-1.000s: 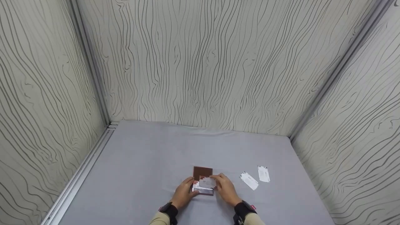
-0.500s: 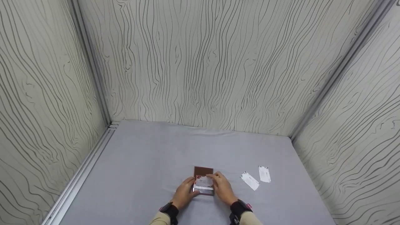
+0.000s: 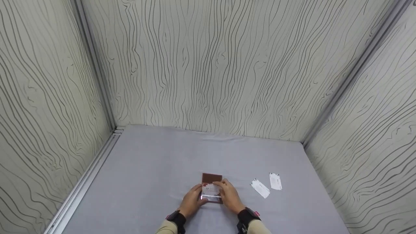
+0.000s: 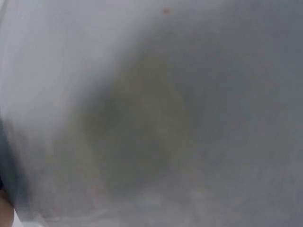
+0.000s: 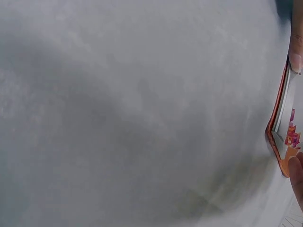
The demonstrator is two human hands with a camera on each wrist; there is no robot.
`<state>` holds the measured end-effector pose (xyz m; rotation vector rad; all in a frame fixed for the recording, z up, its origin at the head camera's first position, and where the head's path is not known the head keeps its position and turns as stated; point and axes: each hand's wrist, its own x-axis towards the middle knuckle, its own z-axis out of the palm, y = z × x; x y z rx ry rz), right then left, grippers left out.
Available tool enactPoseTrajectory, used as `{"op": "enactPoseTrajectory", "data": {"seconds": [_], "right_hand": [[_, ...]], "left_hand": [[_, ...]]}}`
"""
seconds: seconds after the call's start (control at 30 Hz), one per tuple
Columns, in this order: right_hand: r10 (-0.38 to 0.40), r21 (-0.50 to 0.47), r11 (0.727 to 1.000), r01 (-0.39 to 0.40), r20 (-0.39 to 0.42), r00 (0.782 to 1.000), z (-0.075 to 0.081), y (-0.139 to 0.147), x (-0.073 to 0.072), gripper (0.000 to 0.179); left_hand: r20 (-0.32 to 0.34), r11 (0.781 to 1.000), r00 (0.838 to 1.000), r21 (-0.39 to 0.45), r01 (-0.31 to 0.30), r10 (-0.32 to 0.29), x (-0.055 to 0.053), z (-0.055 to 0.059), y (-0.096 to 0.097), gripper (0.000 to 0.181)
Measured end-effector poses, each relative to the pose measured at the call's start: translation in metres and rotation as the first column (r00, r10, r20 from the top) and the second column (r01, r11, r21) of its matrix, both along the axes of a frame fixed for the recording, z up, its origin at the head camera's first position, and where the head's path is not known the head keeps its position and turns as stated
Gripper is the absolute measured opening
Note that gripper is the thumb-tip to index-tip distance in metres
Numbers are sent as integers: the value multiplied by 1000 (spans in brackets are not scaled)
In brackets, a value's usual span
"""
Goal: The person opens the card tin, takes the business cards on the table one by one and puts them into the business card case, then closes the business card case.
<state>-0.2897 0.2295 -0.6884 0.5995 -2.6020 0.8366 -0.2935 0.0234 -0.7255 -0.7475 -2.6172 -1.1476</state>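
Note:
A brown card holder [image 3: 211, 177] lies opened on the cloth near the front, its clear pocket on the near half. A white business card [image 3: 211, 189] with red patterned corners lies over that pocket. My left hand [image 3: 191, 199] grips the holder's left edge, thumb at the near side. From the right, my right hand [image 3: 230, 196] holds the card, its index finger bent at the card's top edge. The right wrist view shows the holder's reddish-brown rim [image 5: 272, 125] and the card's patterned corner [image 5: 292, 135] between two fingertips. Only a bit of skin shows in the left wrist view.
Two white cards lie to the right of the hands, one slanted card [image 3: 260, 188] and one more upright card [image 3: 275, 181]. Grey cloth [image 3: 156, 156] covers the table. Wood-grain patterned panels [image 3: 201, 65] stand at the back and sides, with a metal rail [image 3: 87, 182] along the left.
My right hand has shifted left with the business card, which now lines up over the holder's pocket where it stuck out to the right before. The left hand stays put.

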Motion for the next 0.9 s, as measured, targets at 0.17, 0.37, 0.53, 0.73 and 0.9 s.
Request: {"op": "enactPoseTrajectory", "data": {"seconds": [0.17, 0.37, 0.53, 0.73, 0.9], "right_hand": [[-1, 5, 1000, 1, 7, 1000, -2, 2, 1, 40], [-6, 16, 1000, 6, 30, 1000, -5, 3, 1, 42], [-5, 16, 1000, 5, 53, 999, -7, 4, 2, 44], [-11, 26, 1000, 9, 84, 996, -10, 5, 4, 43], [-26, 38, 999, 22, 119, 993, -12, 5, 6, 42]], "left_hand": [[-1, 1000, 1000, -3, -7, 7, 1, 4, 1, 53], [-12, 1000, 1000, -10, -9, 9, 0, 3, 1, 54], [-9, 1000, 1000, -9, -8, 8, 0, 2, 1, 55], [-43, 1000, 999, -4, -7, 7, 1, 2, 0, 54], [-32, 1000, 999, -8, -4, 4, 1, 3, 0, 54]]}}
